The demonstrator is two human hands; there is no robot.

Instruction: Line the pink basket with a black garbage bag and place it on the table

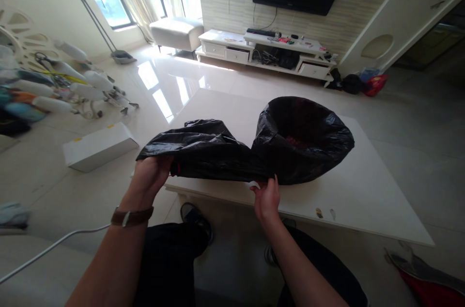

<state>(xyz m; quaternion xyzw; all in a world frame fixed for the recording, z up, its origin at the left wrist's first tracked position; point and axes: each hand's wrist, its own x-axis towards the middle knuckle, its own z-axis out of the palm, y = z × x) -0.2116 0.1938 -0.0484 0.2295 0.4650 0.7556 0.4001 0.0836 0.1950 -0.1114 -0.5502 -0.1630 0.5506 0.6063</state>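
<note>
At the tabletop [363, 191] edge, we hold a black bag [254, 147].
Our left hand [148, 176] and right hand [267, 198] each keep a closed grip on its plastic.

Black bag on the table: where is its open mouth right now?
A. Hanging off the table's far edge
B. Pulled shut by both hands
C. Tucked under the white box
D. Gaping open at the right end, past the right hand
D: the black bag gapes wide at its right end on the table, while the left hand grips the bunched left end and the right hand pinches the middle.
</note>
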